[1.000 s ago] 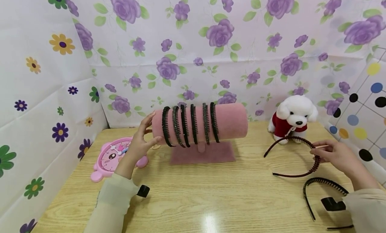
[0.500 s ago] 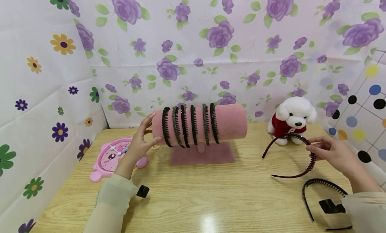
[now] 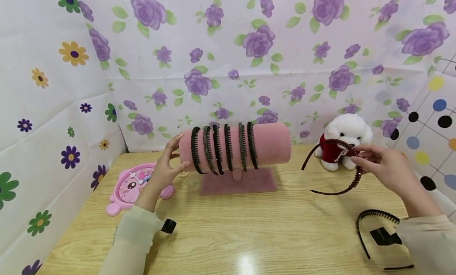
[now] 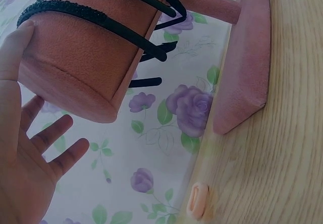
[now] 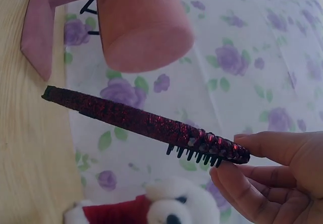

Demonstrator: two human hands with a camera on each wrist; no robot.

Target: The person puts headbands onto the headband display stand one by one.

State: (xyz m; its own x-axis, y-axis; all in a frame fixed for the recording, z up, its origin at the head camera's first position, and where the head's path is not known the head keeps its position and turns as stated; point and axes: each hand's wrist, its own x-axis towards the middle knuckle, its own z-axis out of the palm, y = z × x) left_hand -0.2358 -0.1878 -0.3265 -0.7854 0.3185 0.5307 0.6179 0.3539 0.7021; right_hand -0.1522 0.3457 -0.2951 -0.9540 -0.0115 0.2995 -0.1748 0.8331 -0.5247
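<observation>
At the left end of the pink padded headband stand (image 3: pixel 272 144), my left hand (image 3: pixel 165 166) holds the roll, thumb on the front and fingers at the far side. The left wrist view shows the thumb on the roll (image 4: pixel 75 67) and other fingers spread past its end. Several black headbands (image 3: pixel 228 148), some glittery, ring the roll; its right part is bare. My right hand (image 3: pixel 386 168) pinches a dark red beaded headband (image 3: pixel 357 176) by its side between thumb and fingers, raised above the table. Up close, the red headband (image 5: pixel 141 118) shows comb teeth underneath.
A white toy dog (image 3: pixel 347 128) in red stands behind the red headband. Another black headband (image 3: pixel 360 227) lies at the front right, partly hidden by the sleeve. A pink clock (image 3: pixel 128 188) lies at the left. Patterned cloth walls (image 3: pixel 156 73) enclose the wooden table (image 3: pixel 221 235).
My right hand has lifted the red headband and carried it a little left, so it now overlaps the toy dog. My left hand has stayed on the stand.
</observation>
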